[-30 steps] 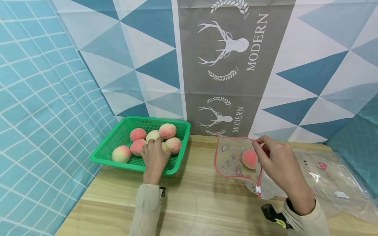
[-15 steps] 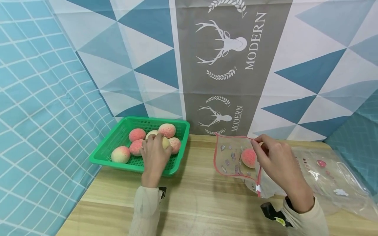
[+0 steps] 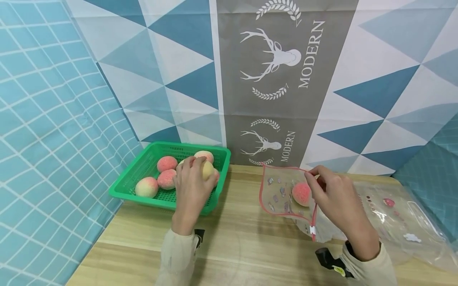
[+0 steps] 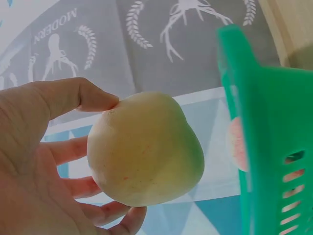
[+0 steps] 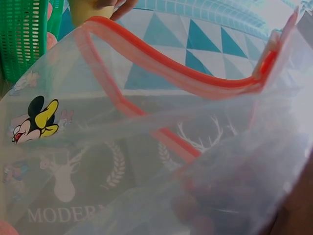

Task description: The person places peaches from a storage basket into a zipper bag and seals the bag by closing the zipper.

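I read the step in hand as lifting a peach out while the bag is held open. My left grip [image 3: 191,184] pinches the pale peach [image 4: 146,152] between thumb and curled fingers, above the right part of the green basket [image 3: 157,203]. My right grip [image 3: 332,192] pinches the red edge of the clear bag [image 3: 273,194], whose mouth gapes, with a pink peach [image 3: 301,194] showing inside.

To do this well, I would raise the pale peach clear of the basket's rim before going sideways, squeezing lightly since it looks soft. The pinch on the bag should stay steady so the mouth doesn't fold, with the slider [image 3: 313,230] kept out of the way.

My left hand hides some of the peaches behind it, so I can't count them or tell whether the held one brushes its neighbours. In the right wrist view, cloudy plastic blurs the fingers and the top border crops the held peach. I can't tell how the bag's bottom meets the desk [image 3: 243,246], nor separate the overlapping plastic [image 3: 400,222] at far right.
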A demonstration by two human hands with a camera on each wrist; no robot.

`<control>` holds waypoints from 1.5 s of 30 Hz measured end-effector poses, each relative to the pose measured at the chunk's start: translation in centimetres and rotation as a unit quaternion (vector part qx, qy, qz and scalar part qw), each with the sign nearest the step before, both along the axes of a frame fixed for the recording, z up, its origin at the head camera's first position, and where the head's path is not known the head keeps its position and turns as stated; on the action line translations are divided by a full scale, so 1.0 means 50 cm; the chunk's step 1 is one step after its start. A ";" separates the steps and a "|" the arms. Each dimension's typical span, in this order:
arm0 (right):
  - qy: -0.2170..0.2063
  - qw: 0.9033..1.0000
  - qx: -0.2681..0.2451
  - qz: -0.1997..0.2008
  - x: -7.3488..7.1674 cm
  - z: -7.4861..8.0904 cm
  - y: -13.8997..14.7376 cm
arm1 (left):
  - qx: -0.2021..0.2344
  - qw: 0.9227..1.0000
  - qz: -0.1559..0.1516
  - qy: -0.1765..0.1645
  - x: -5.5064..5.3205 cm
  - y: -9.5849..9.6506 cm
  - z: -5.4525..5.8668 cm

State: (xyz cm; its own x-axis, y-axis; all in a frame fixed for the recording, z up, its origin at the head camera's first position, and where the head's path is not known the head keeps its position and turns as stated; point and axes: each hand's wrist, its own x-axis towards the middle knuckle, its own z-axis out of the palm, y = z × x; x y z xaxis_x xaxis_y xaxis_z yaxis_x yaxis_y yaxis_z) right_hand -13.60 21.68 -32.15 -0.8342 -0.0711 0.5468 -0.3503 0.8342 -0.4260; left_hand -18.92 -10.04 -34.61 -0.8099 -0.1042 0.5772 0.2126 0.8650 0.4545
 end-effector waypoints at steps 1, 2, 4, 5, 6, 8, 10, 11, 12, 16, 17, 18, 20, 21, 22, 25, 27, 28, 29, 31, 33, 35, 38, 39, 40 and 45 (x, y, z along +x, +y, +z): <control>0.000 1.000 0.001 -0.001 0.000 0.000 0.000 | 0.001 1.000 -0.002 0.006 0.002 0.002 0.002; 0.000 1.000 0.002 -0.001 0.000 -0.001 0.000 | 0.002 1.000 -0.004 0.011 0.004 0.004 0.004; 0.001 1.000 0.003 -0.002 0.000 -0.001 0.000 | 0.004 1.000 -0.011 0.020 0.009 0.007 0.010; 0.001 1.000 0.003 -0.002 0.000 -0.001 0.000 | 0.004 1.000 -0.017 0.023 0.012 0.009 0.013; 0.002 1.000 0.003 -0.002 0.000 -0.002 0.000 | 0.005 0.999 -0.024 0.027 0.015 0.011 0.017; 0.004 1.000 0.002 0.000 0.000 -0.002 0.000 | 0.004 0.999 -0.041 0.034 0.021 0.016 0.024; 0.007 1.000 0.002 0.001 0.000 -0.002 0.001 | -0.003 0.997 -0.062 0.041 0.026 0.020 0.030; 0.008 1.000 0.002 0.001 0.000 -0.003 0.001 | -0.010 0.996 -0.073 0.045 0.028 0.022 0.032; 0.008 1.000 0.002 0.001 0.000 -0.003 0.001 | -0.017 0.995 -0.084 0.048 0.029 0.024 0.033; 0.006 1.000 0.003 0.002 -0.001 -0.002 0.000 | -0.054 0.987 -0.135 0.065 0.031 0.032 0.033; 0.007 1.000 0.003 0.002 -0.002 -0.002 0.000 | -0.059 0.985 -0.148 0.071 0.031 0.034 0.034; 0.007 1.000 0.002 0.003 -0.002 -0.002 0.001 | -0.063 0.982 -0.161 0.075 0.032 0.037 0.033; 0.011 1.000 0.002 0.005 -0.002 -0.002 0.002 | -0.066 0.977 -0.184 0.086 0.034 0.042 0.034; 0.013 1.000 0.002 0.006 -0.002 -0.002 0.002 | -0.066 0.975 -0.194 0.091 0.035 0.044 0.034; 0.015 1.000 0.003 0.007 -0.002 -0.002 0.003 | -0.065 0.972 -0.204 0.096 0.036 0.047 0.034; 0.018 1.000 0.004 0.007 -0.002 -0.002 0.004 | -0.062 0.966 -0.228 0.107 0.040 0.053 0.038; 0.019 1.000 0.005 0.007 -0.002 -0.003 0.004 | -0.060 0.962 -0.241 0.111 0.044 0.056 0.041; 0.019 1.000 0.005 0.008 -0.002 -0.003 0.004 | -0.060 0.961 -0.246 0.112 0.046 0.058 0.042; 0.020 1.000 0.005 0.008 -0.002 -0.003 0.004 | -0.060 0.960 -0.250 0.114 0.048 0.059 0.044; 0.019 1.000 0.005 0.008 -0.002 -0.003 0.004 | -0.061 0.958 -0.256 0.117 0.052 0.062 0.047; 0.018 1.000 0.005 0.008 -0.002 -0.003 0.004 | -0.063 0.955 -0.262 0.121 0.056 0.065 0.049; 0.016 1.000 0.005 0.007 -0.002 -0.004 0.003 | -0.064 0.953 -0.267 0.127 0.060 0.069 0.052; 0.011 1.000 0.004 0.007 -0.001 -0.003 0.002 | -0.062 0.949 -0.278 0.136 0.064 0.073 0.052; 0.009 1.000 0.004 0.006 -0.001 -0.003 0.001 | -0.060 0.947 -0.282 0.138 0.065 0.075 0.053; 0.007 1.000 0.003 0.007 -0.001 -0.003 0.001 | -0.059 0.946 -0.286 0.141 0.066 0.077 0.053; 0.004 1.000 0.002 0.008 0.000 -0.001 0.001 | -0.054 0.938 -0.309 0.150 0.071 0.088 0.055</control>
State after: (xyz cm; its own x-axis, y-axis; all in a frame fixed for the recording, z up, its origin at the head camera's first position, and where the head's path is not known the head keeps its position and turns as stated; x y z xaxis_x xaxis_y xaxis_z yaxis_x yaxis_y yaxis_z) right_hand -13.60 21.71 -32.19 -0.8291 -0.0862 0.5524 -0.3661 0.8305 -0.4199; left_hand -15.34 -5.66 -31.84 -0.4961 0.4039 0.7686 0.7924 0.5725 0.2107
